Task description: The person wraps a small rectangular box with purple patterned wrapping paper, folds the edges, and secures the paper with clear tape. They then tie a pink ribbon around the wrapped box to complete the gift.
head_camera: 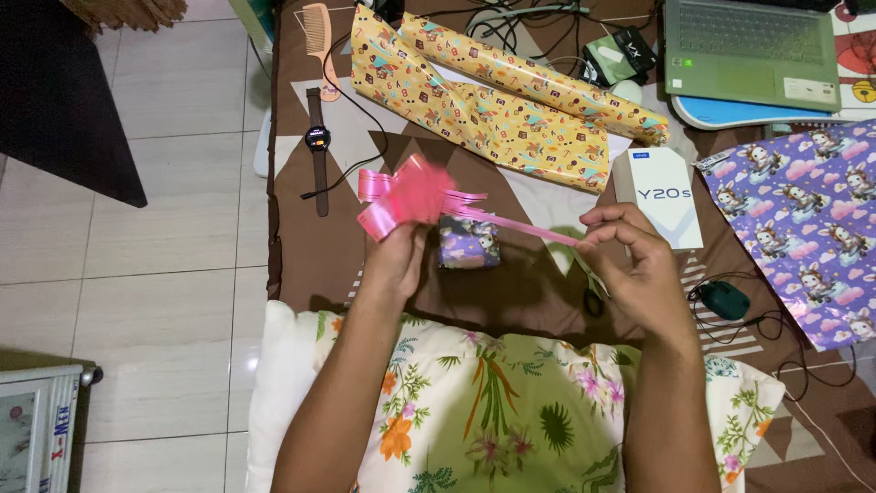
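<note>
Ribbon bow (408,194), pink, held up above the brown bedsheet (310,246) so its tail pulls straight | your left hand (394,260) clamped under the loops | your right hand (630,265) pinching the tail (520,225) taut | small purple-wrapped gift (468,243) lying just below, between your hands | scissors (591,294) mostly hidden under your right hand.

1. A mattress (301,246) under a brown sheet with pale triangles sits on a tiled floor (173,228).
2. On it lie yellow wrapping paper (484,100), partly rolled, and a purple wrapping sheet (812,219) at the far side.
3. A white phone box (659,194) rests between those papers.
4. A small purple-wrapped parcel (468,245) sits mid-sheet.
5. A wristwatch (318,146) and a comb (319,41) lie near the edge by the floor.
6. A laptop (753,50), a dark mouse (725,299) and tangled cables (511,23) are there too.
7. A floral pillow (493,411) overlaps the near edge.
</note>
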